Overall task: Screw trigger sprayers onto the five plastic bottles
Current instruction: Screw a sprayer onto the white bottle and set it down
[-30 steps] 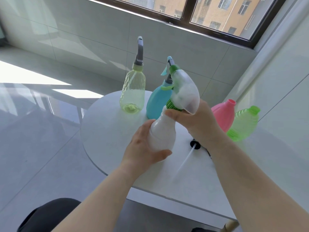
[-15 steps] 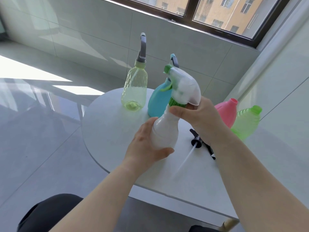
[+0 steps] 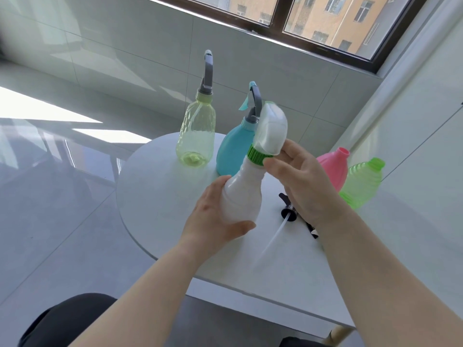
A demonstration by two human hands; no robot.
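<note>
My left hand (image 3: 215, 219) grips the body of a white bottle (image 3: 244, 194), tilted above the table. On its neck sits a white trigger sprayer (image 3: 271, 130) with a green collar (image 3: 258, 156). My right hand (image 3: 303, 186) touches that collar with thumb and fingertips, the other fingers spread. Behind stand a yellow-green bottle (image 3: 196, 136) and a teal bottle (image 3: 234, 151), each topped with a grey sprayer. A pink bottle (image 3: 334, 169) and a green bottle (image 3: 360, 181) stand at the right with bare necks. A black sprayer (image 3: 288, 209) with a clear tube lies on the table, partly hidden by my right wrist.
The round white table (image 3: 155, 194) stands close to a white wall on the right. Grey tiled floor lies to the left, a window sill wall behind. The table's near edge runs just in front of my forearms.
The white bottle has tilted so the sprayer head leans further right. My right hand has loosened around the green collar, its fingers now spread. The camera view has shifted slightly.
</note>
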